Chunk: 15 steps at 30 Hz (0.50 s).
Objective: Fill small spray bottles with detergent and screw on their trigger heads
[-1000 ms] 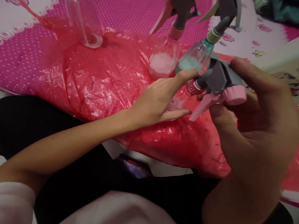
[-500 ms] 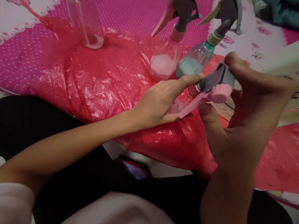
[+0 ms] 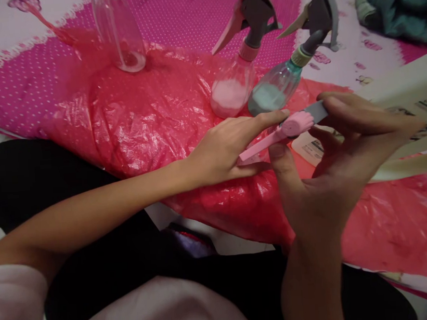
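My left hand is wrapped round a small clear spray bottle, mostly hidden by the fingers and the nozzle. On its top sits a grey and pink spray head, its pink trigger lying over my left fingers. My right hand grips the grey back of that spray head between fingers and thumb. Just behind stand a pink spray bottle and a teal spray bottle, both with pale contents and grey spray heads. A clear bottle stands at the upper left.
Red plastic sheeting lies over a pink dotted cloth. A large cream container with printed labels lies at the right. Dark green fabric is at the upper right.
The held spray head has turned, its pink nozzle and trigger shifting to the left. My right hand has moved left with it. My left hand has hardly moved.
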Available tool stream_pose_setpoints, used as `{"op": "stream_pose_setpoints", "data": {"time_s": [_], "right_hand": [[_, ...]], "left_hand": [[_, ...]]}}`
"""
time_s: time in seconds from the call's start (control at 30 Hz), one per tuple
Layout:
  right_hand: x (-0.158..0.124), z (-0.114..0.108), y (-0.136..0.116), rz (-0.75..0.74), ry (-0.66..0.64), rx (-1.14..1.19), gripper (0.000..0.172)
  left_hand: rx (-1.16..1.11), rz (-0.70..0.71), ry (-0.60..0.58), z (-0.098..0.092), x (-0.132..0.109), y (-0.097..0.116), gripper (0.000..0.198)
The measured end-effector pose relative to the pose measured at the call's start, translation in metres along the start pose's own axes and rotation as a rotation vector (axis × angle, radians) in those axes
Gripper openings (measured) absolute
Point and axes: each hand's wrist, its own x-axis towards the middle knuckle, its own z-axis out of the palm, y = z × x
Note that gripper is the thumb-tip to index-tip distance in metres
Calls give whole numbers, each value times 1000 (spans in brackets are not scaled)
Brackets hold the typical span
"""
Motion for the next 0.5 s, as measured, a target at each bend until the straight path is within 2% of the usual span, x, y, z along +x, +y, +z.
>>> {"op": "stream_pose_setpoints", "data": {"time_s": [0.1, 0.17, 0.33, 0.4, 0.5], "right_hand": [[0, 1, -3, 32, 24, -14, 41], [0, 2, -4, 50, 32, -12, 40], [0, 3, 1, -1, 11, 33, 58], [0, 2, 2, -21, 13, 22, 64], [-1, 2, 0, 38, 9, 3, 63]], "left_hand": [[26, -63, -54, -1, 0, 2, 62], [26, -43, -46, 0, 0, 2, 62], [-13, 48, 47, 3, -2, -2, 54], [-18, 62, 37, 2, -2, -3, 55], [6, 44, -4, 1, -2, -3, 57]]}}
